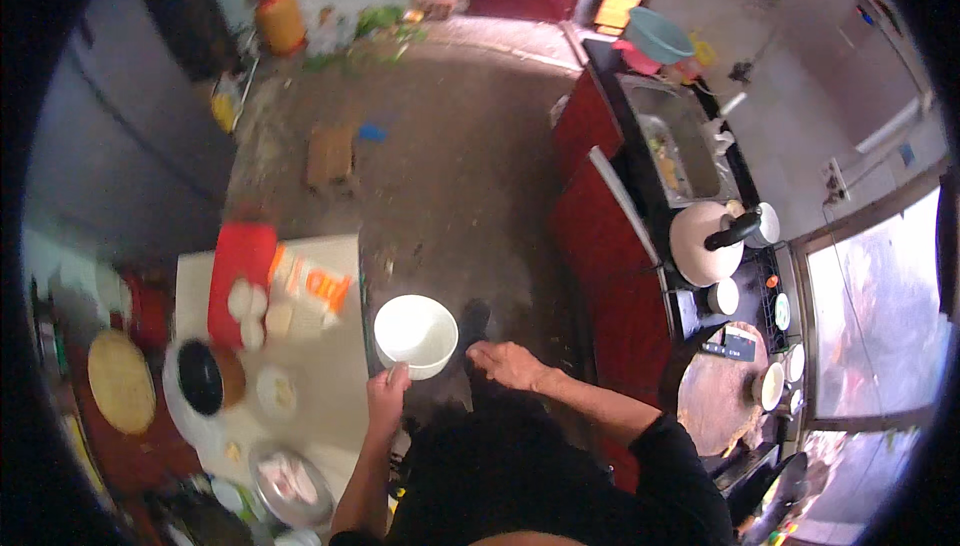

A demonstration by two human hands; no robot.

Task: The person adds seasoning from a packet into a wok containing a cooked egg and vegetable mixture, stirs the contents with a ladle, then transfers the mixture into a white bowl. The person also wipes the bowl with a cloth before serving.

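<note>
A deep white bowl [417,332] hangs over the floor in front of me, its inside bare as far as I can see. My left hand [390,392] grips its near rim, thumb at the edge. To the bowl's right and apart from it, my right hand [510,366] is held with curled fingers; nothing shows in it. On the table at my left lie a red board [241,261] with pale round pieces on it and an orange-and-white packet [311,279]. A metal bowl of pale food [292,486] stands near the table's front.
Along the right runs a counter with a sink [686,144], a pale kettle [705,242], small bowls and a round wooden board [716,403] bearing a phone [739,343]. A cardboard box [330,156] sits on the floor; an orange gas cylinder [280,19] stands by the far wall.
</note>
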